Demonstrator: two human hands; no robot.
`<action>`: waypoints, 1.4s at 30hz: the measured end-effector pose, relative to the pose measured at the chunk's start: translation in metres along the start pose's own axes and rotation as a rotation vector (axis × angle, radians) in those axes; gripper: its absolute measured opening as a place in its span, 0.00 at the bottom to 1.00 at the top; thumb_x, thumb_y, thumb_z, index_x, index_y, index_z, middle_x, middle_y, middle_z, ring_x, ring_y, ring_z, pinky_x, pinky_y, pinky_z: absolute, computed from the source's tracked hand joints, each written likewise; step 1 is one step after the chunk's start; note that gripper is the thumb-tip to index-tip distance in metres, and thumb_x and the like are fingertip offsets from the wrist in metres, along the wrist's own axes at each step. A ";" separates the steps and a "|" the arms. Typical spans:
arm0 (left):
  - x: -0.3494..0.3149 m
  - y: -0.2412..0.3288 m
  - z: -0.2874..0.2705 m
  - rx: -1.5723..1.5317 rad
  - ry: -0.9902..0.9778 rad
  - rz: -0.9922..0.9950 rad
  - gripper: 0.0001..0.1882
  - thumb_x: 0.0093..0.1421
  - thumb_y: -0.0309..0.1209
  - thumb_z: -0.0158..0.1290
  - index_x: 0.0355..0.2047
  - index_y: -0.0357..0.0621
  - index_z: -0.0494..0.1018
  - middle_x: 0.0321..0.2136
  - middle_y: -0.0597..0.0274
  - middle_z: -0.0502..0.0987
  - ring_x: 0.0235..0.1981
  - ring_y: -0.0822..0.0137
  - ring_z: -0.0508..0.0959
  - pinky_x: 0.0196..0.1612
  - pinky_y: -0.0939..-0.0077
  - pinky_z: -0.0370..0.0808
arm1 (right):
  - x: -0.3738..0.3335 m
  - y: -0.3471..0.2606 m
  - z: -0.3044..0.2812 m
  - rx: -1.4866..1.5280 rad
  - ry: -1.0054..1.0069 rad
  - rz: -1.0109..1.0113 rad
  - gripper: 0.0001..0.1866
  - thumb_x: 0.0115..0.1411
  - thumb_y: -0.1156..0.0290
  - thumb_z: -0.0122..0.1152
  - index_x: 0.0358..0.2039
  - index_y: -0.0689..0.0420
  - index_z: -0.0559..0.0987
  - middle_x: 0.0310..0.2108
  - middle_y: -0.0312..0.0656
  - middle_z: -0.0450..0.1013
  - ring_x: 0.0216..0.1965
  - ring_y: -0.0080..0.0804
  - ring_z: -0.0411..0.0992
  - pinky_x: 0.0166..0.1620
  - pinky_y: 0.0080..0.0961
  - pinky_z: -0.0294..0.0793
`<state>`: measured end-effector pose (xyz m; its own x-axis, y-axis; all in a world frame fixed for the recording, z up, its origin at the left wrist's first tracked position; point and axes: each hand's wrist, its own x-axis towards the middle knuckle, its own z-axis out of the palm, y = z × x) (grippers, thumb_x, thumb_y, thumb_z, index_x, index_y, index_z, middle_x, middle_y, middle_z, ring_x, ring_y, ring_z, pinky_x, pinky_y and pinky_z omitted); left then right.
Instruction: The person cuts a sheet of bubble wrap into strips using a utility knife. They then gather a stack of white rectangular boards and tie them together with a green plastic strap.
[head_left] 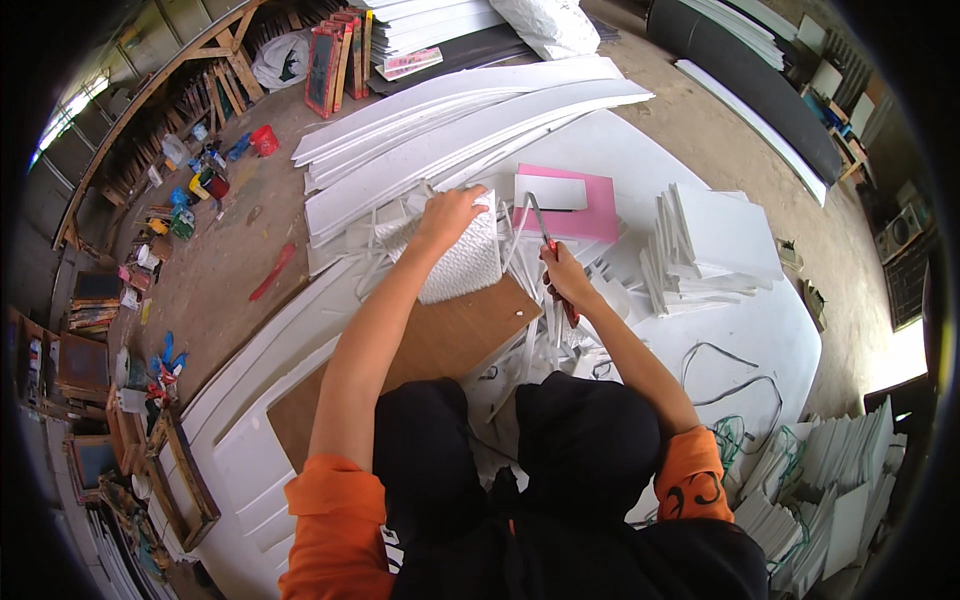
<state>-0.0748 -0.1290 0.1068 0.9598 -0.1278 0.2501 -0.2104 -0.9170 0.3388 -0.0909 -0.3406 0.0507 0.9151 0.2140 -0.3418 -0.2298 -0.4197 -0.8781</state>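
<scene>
Left hand (pixel 452 217) holding white sheet (pixel 465 265), right hand (pixel 567 277) around tool (pixel 549 244) — red-handled

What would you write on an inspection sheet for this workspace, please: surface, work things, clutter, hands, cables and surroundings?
Surface: broad white surface, with a brown board on the near side.
Work things: bumpy white sheet, partly over the board; red-handled cutting tool.
Clutter: loose white strips around the board; pink sheet beyond the right hand; stacked white sheets farther right.
Hands: left hand touches the bumpy sheet's far part; right hand holds the tool.
Cables: dark cord curves at right; whether cable or strap, cannot tell.
Surroundings: red bucket on the floor, at left.
</scene>
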 end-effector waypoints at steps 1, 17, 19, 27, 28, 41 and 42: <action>0.000 -0.002 -0.003 0.005 0.002 -0.007 0.17 0.52 0.40 0.50 0.40 0.47 0.69 0.27 0.49 0.74 0.32 0.51 0.74 0.34 0.62 0.70 | 0.000 -0.001 0.000 0.020 0.007 -0.005 0.16 0.58 0.57 0.41 0.35 0.58 0.63 0.18 0.38 0.64 0.12 0.21 0.61 0.15 0.20 0.62; -0.006 0.019 0.005 -0.015 -0.020 0.006 0.17 0.54 0.40 0.47 0.42 0.46 0.66 0.23 0.47 0.74 0.29 0.48 0.73 0.31 0.59 0.69 | -0.016 -0.022 0.011 -0.662 0.213 -0.439 0.16 0.59 0.57 0.36 0.36 0.58 0.61 0.16 0.55 0.69 0.20 0.56 0.69 0.26 0.45 0.68; -0.005 0.024 0.004 0.008 -0.076 0.004 0.18 0.55 0.39 0.46 0.43 0.46 0.64 0.23 0.47 0.73 0.29 0.48 0.73 0.31 0.59 0.69 | -0.020 -0.028 0.011 -0.731 0.287 -0.461 0.17 0.59 0.56 0.36 0.34 0.58 0.62 0.16 0.57 0.69 0.21 0.58 0.68 0.26 0.47 0.68; 0.004 0.010 0.024 0.083 -0.069 0.154 0.18 0.55 0.38 0.45 0.43 0.42 0.61 0.22 0.47 0.73 0.27 0.48 0.73 0.29 0.57 0.69 | -0.028 -0.041 0.002 -0.806 0.500 -0.532 0.21 0.60 0.56 0.36 0.20 0.59 0.67 0.12 0.51 0.68 0.15 0.48 0.70 0.17 0.40 0.69; 0.005 0.011 0.024 0.081 -0.078 0.163 0.18 0.55 0.38 0.45 0.43 0.41 0.61 0.22 0.47 0.73 0.27 0.48 0.73 0.29 0.57 0.69 | -0.030 -0.042 0.000 -0.796 0.498 -0.536 0.21 0.60 0.56 0.37 0.19 0.59 0.67 0.11 0.51 0.68 0.15 0.48 0.70 0.17 0.40 0.69; 0.006 0.019 0.023 0.149 -0.048 0.082 0.18 0.56 0.38 0.44 0.43 0.41 0.62 0.21 0.48 0.73 0.26 0.49 0.74 0.28 0.58 0.69 | -0.044 -0.043 0.003 -0.853 0.415 -0.547 0.21 0.60 0.59 0.36 0.18 0.62 0.67 0.13 0.52 0.68 0.16 0.50 0.70 0.18 0.41 0.70; 0.006 0.018 0.024 0.147 -0.042 0.087 0.18 0.56 0.38 0.44 0.43 0.41 0.62 0.21 0.48 0.73 0.26 0.49 0.74 0.28 0.58 0.69 | -0.046 -0.045 0.003 -0.844 0.402 -0.536 0.21 0.60 0.59 0.36 0.19 0.62 0.68 0.13 0.53 0.68 0.16 0.50 0.70 0.18 0.41 0.70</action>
<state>-0.0684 -0.1553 0.0929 0.9468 -0.2217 0.2334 -0.2662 -0.9469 0.1804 -0.1233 -0.3288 0.1053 0.9057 0.3100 0.2891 0.3955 -0.8634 -0.3134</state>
